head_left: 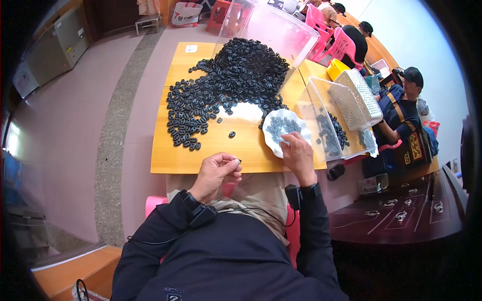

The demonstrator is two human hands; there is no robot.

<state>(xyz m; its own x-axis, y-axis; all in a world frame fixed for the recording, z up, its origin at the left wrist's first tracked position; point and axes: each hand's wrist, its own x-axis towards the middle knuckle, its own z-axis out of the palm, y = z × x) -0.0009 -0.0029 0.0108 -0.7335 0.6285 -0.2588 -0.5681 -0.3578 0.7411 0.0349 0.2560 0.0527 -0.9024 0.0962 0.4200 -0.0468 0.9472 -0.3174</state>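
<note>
The wooden table (211,155) carries nearly everything here, and the other things are placed from it. Across its far half spreads a big heap of small black parts (236,75), thinning toward the near edge into scattered pieces, with one stray part (232,134) lying alone. At the table's far right corner a large clear bin (281,25) is tipped toward the heap. On its right side stands a smaller clear tub (326,125) holding more black parts, with a white basket (359,98) resting over it.

Near the table's front edge sits a white dish (281,120) with a few small pieces in it. The right hand (298,155) reaches into that dish, fingers bent down; whether they grip anything I cannot tell. The left hand (217,170) hovers at the front edge, thumb and forefinger pinched narrowly on a tiny dark part (238,161).

The pinch looks slight, so the part could slip and drop into the lap. The dish overhangs the front edge and could tip under the hand's pressure.
</note>
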